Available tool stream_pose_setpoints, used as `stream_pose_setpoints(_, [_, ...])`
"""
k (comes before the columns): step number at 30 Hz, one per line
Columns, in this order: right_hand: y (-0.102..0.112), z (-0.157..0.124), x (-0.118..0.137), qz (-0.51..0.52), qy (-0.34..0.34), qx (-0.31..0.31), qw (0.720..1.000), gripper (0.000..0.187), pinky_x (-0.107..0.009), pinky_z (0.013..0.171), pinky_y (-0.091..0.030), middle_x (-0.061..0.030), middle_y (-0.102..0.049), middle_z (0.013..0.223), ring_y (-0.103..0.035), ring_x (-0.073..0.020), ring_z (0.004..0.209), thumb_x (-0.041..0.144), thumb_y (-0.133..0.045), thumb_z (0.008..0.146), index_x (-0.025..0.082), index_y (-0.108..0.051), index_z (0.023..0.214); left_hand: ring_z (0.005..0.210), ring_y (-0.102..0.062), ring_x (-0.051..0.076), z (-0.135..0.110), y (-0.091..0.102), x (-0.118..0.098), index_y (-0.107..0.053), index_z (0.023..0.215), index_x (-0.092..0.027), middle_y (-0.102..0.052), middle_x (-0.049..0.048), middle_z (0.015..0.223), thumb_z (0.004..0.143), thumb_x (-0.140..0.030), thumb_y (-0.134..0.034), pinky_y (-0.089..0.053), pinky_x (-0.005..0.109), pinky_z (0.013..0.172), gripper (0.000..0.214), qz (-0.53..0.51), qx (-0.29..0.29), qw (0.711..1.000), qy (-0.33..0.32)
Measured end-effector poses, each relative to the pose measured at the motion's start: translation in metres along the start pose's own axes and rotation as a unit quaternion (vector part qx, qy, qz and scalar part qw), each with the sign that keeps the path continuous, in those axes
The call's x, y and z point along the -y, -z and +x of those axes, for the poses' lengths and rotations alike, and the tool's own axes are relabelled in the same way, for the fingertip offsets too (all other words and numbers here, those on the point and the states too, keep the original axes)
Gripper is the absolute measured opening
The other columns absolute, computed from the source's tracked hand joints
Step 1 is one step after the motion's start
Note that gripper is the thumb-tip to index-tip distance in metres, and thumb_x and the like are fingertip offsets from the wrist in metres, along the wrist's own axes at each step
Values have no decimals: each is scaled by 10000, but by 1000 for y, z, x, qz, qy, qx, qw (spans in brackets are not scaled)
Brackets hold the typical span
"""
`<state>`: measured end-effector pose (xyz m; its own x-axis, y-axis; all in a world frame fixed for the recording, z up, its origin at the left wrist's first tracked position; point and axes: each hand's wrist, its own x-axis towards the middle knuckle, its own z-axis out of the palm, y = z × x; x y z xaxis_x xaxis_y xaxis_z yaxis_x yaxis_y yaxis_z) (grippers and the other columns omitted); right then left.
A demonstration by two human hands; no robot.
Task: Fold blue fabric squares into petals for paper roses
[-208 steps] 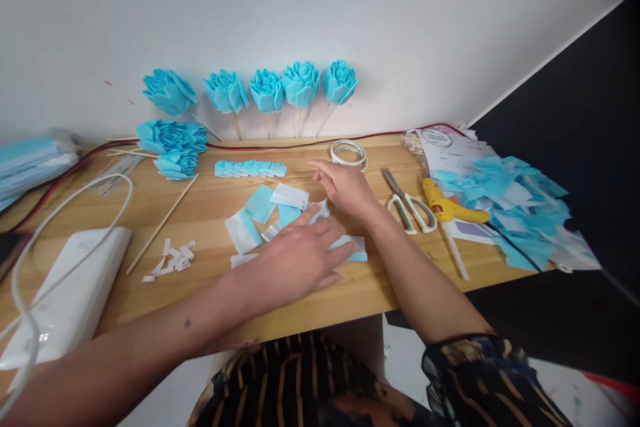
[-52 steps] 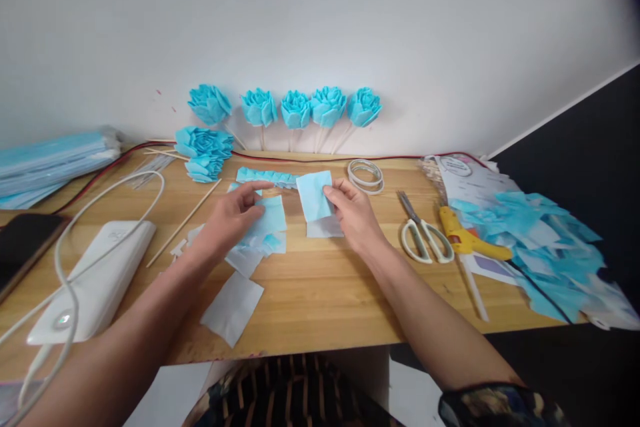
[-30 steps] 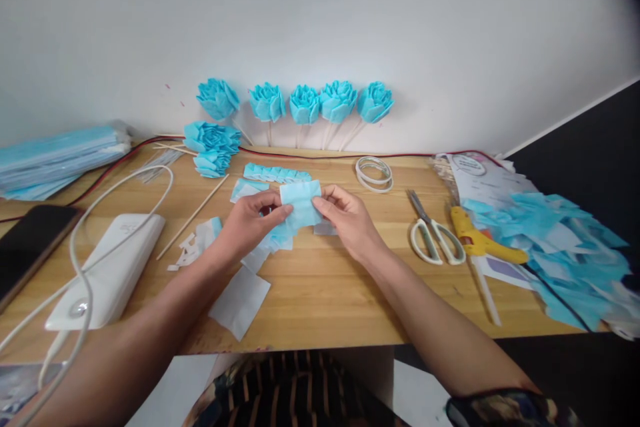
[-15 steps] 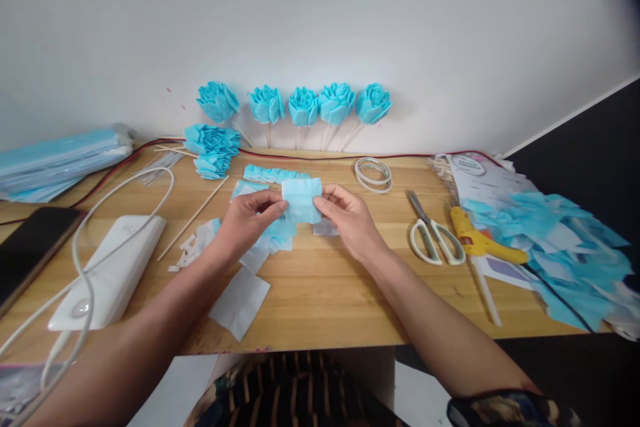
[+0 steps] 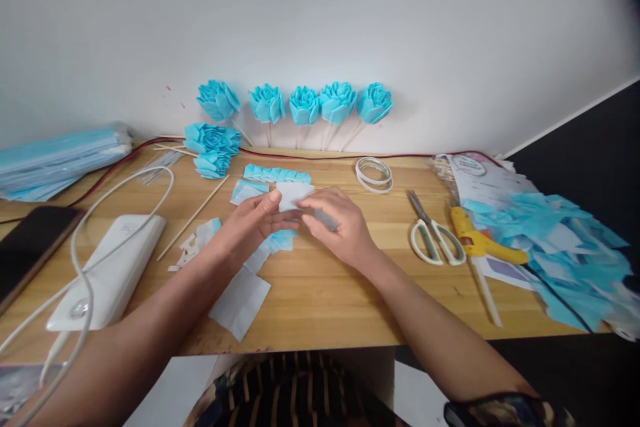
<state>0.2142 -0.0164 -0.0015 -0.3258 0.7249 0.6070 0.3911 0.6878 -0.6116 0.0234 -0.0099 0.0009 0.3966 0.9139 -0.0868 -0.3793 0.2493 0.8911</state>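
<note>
Both my hands meet over the middle of the wooden table (image 5: 325, 294). My left hand (image 5: 250, 224) and my right hand (image 5: 333, 220) pinch a small piece of mask fabric (image 5: 291, 194), which now shows its white side and is bent over between my fingers. Under my hands lies a loose heap of blue and white fabric pieces (image 5: 273, 244). A larger white piece (image 5: 240, 300) lies nearer the front edge. A strip of folded blue petals (image 5: 277, 174) rests just beyond my fingers.
Blue fabric roses on sticks (image 5: 305, 104) lean on the wall. To the right lie a tape roll (image 5: 374, 174), scissors (image 5: 430, 237), a yellow glue gun (image 5: 480, 244) and blue scraps (image 5: 550, 234). To the left: skewer (image 5: 193, 217), power bank (image 5: 107, 270), phone (image 5: 30, 247), mask stack (image 5: 55, 160).
My right hand picked a blue piece from the pile, my left hand joined it, and the piece has just been turned or folded down so its white side shows.
</note>
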Motion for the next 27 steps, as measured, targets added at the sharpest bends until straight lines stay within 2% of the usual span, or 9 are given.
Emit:
stream_pose_setpoints(2, [2,1,3,-8,34,34,999,179,-424,933,-482,-43,-740,1047,-655,-212,995,272,-581,912,250,-679,1060,1014,-692,277,2,2,0,-704,1043,-123,-729,128,1082,773,-414,-765,-556,369,857,402,-5,-16,1000,-7])
stream_pose_setpoints(4, [4,1,5,-3,25,27,999,193,-432,959,-475,-40,-734,1081,-645,-213,1036,275,-562,927,256,-679,1079,990,-697,262,3,4,0,-691,1064,-139,-734,102,1065,715,-291,-811,-568,349,828,399,1,-49,999,-15])
stream_pose_setpoints(8, [9,1,0,53,-102,-49,992,244,-413,1000,-462,-54,-695,1166,-618,-213,1117,325,-535,947,257,-652,1151,861,-708,220,5,6,0,-666,1115,-141,-747,67,953,657,-226,-822,-588,314,719,491,26,-93,995,-18])
stream_pose_setpoints(11, [7,0,-8,156,-195,-38,968,406,-395,981,-481,-67,-653,1232,-608,-218,1139,404,-567,921,268,-555,1303,820,-692,182,4,4,1,-675,1107,-144,-740,49,936,673,-234,-806,-587,282,685,462,56,-89,994,-34])
stream_pose_setpoints(13, [4,-1,-12,208,-228,-8,951,486,-371,924,-506,-61,-655,1180,-622,-208,1078,419,-587,899,274,-505,1356,785,-680,163,2,2,0,-686,1109,-157,-736,31,898,689,-237,-792,-582,270,674,441,91,-85,991,-43])
stream_pose_setpoints(17, [4,0,-14,227,-245,21,942,529,-294,723,-504,8,-617,867,-591,-146,778,338,-635,845,270,-515,1356,694,-659,145,-1,-3,-1,-656,1220,-176,-721,-1,777,736,-245,-753,-567,278,664,499,184,-79,978,-51])
stream_pose_setpoints(20, [18,6,-18,211,-253,-31,944,479,-262,639,-463,32,-542,764,-524,-121,676,284,-648,812,260,-583,1286,756,-683,167,-2,-4,-2,-574,1322,-157,-740,23,835,777,-291,-730,-576,317,730,583,195,-67,976,-68])
stream_pose_setpoints(23, [42,13,-26,189,-265,-98,941,456,-275,673,-478,25,-553,762,-543,-136,715,269,-655,788,256,-614,1243,802,-699,182,-1,-3,-1,-563,1313,-140,-753,69,935,818,-347,-701,-571,339,769,554,204,-65,973,-90])
stream_pose_setpoints(27, [67,15,-41,177,-288,-88,937,484,-314,717,-519,-2,-631,842,-600,-172,799,297,-662,772,251,-605,1250,766,-689,175,-1,-1,1,-613,1221,-135,-748,73,914,832,-363,-685,-563,341,749,457,232,-77,965,-100])
